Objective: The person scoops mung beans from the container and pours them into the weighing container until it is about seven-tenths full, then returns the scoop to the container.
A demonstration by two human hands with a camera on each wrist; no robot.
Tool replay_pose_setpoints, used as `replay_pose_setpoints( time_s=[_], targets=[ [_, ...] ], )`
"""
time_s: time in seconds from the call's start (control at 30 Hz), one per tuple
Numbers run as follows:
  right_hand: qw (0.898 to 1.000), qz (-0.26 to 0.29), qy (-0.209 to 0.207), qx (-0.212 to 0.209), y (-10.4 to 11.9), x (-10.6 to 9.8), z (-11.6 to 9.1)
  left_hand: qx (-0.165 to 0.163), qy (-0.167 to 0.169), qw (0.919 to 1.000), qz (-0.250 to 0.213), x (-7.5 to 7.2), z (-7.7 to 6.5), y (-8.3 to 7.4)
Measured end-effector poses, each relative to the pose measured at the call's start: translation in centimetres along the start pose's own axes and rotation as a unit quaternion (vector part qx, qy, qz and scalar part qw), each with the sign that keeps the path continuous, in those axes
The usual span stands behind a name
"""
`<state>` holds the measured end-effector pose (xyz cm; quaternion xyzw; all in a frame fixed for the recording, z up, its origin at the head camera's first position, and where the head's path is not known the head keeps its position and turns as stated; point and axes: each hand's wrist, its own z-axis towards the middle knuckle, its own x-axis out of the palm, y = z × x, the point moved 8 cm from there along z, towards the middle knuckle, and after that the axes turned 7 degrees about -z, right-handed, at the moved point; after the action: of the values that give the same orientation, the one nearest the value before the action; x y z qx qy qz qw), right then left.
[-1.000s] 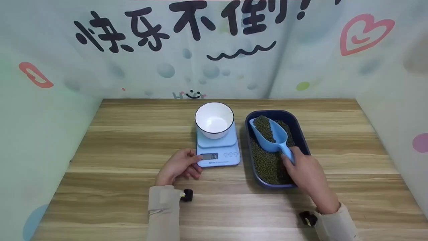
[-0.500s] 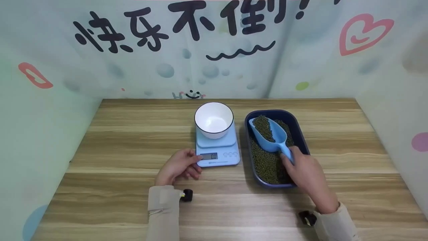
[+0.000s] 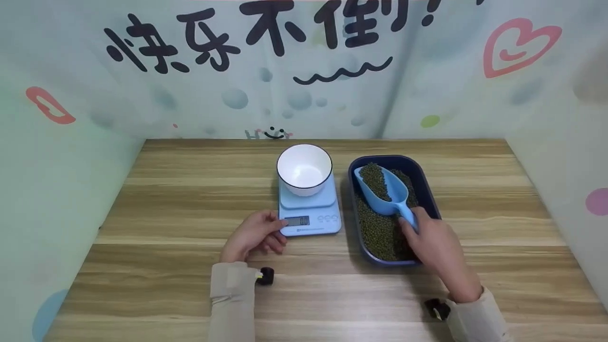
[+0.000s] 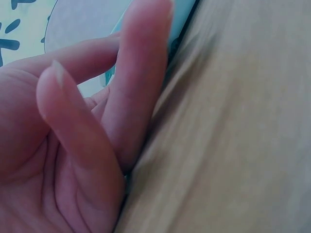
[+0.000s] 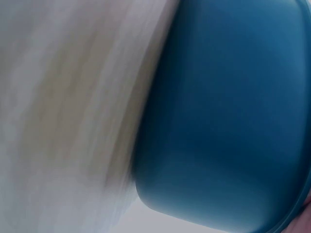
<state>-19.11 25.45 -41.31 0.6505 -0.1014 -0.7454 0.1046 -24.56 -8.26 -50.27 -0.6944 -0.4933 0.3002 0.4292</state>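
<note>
In the head view my right hand [image 3: 437, 242] grips the handle of a light blue scoop [image 3: 396, 183]. The scoop lies over a dark blue tub [image 3: 430, 190] of small green beans [image 3: 380, 232], with a heap of the beans in its front part. My left hand [image 3: 254, 235] holds the lower left corner of a light blue kitchen scale [image 3: 311, 230], thumb on top beside the display. On the scale's platform stands a white bowl [image 3: 304, 166] with a dark rim, nothing in it. In the left wrist view curled fingers [image 4: 138, 82] lie against the scale's edge.
Everything stands on a wood-grain table [image 3: 190, 190]. A printed cloth backdrop [image 3: 190, 104] closes off the back and both sides. The tub's outer wall [image 5: 228, 111] fills much of the right wrist view, and the tub stands just right of the scale.
</note>
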Motion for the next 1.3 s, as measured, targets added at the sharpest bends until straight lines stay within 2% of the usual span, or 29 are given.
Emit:
replay_pose_setpoints(
  time_s=[0.17, 0.43, 0.6, 0.8, 1.0, 1.3],
  targets=[
    [1.000, 0.003, 0.002, -0.002, 0.0, 0.0, 0.0, -0.005, 0.007, 1.0000, -0.004, 0.2, -0.4, -0.3],
    [1.000, 0.006, -0.002, -0.003, 0.0, -0.1, 0.0, -0.016, 0.010, 0.9998, 0.004, 0.8, -2.2, -2.2],
    [1.000, 0.006, -0.003, 0.001, -0.1, 0.0, 0.0, -0.024, 0.009, 0.9997, 0.001, 0.6, -1.5, -1.4],
    [1.000, 0.010, -0.009, 0.008, -0.2, -0.1, 0.0, -0.006, 0.009, 0.9999, -0.005, 0.2, 0.0, -0.1],
    [1.000, 0.009, -0.009, 0.009, -0.1, -0.1, 0.0, 0.004, 0.006, 1.0000, 0.002, 0.1, 0.1, -0.1],
    [1.000, 0.010, -0.007, 0.003, -0.1, -0.2, 0.0, -0.012, -0.001, 0.9999, 0.005, 0.0, 0.1, 0.0]
  ],
)
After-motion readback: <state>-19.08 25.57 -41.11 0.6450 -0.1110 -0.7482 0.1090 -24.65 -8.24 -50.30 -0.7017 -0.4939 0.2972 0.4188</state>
